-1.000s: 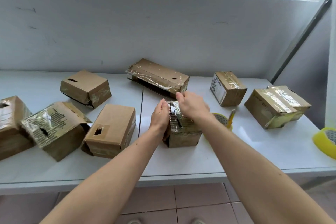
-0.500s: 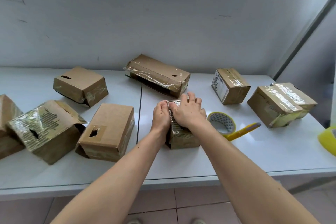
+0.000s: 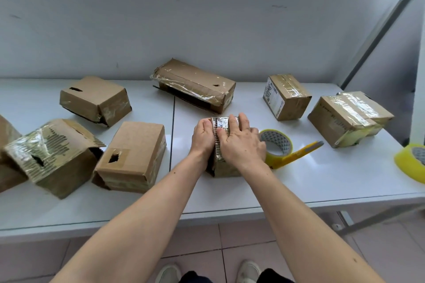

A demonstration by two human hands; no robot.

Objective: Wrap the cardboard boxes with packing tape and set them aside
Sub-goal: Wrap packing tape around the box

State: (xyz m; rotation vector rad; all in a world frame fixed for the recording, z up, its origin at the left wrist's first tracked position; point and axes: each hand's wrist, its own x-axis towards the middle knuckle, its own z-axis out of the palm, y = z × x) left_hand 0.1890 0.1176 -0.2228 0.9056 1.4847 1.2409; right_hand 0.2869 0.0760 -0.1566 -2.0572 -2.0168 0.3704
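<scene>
Since the earlier frame our right hand [image 3: 241, 142] went from pinching tape at the top edge to lying flat, fingers spread, over the top of the small tape-wrapped brown cardboard box [image 3: 224, 167]; tape roll and cutter now show clear of the wrist. Palm presses down, holds nothing else. Our left hand [image 3: 203, 136] cups the box's left face, fingers lightly curved against it, thumb at the top edge; bracing, not a full grip, we judge.

Box sits on the white tabletop [image 3: 299, 181] just right of the table seam, near the front edge.

Step in hand looks like smoothing tape down. To do it well: keep left hand firm so the box does not skid, sweep the right palm from centre out to the corners, push the tape over the ribbed edge so it bonds, no bubbles. Crushing the soft card is the risk, so even pressure.

At 3 o'clock of the hands, touching or just beside the box, the yellow roll of packing tape [image 3: 277, 145] with the yellow utility cutter [image 3: 299, 153] lying against it. At 12 the long taped brown carton [image 3: 195, 85]. At 1–2 two taped brown boxes [image 3: 286, 96] [image 3: 349, 115]. At 9 the plain brown box with a torn hole [image 3: 134, 156], more boxes beyond. Far 3, a second yellow tape roll [image 3: 411, 161] at frame edge.
</scene>
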